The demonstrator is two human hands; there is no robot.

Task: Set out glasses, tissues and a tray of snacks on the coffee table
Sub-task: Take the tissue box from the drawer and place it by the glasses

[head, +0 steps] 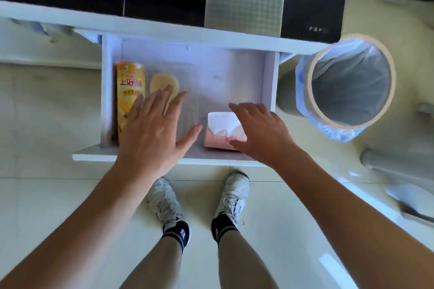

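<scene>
I look down into a pulled-out white drawer point(267, 77). A yellow crisp can point(129, 91) lies along its left side, with a round yellow snack pack point(162, 81) beside it. A pink tissue pack point(222, 134) with white tissue showing lies near the drawer's front. My left hand point(152, 129) hovers spread and flat over the can and the snack pack, holding nothing. My right hand point(260, 129) is over the right side of the tissue pack, fingers loosely bent, thumb at the pack's front corner. Whether it touches the pack I cannot tell.
A round bin point(347, 87) with a blue liner stands right of the drawer. The white cabinet top point(70, 19) runs across above, against a dark wall. My feet in white shoes point(232, 190) stand on pale floor tiles just before the drawer front.
</scene>
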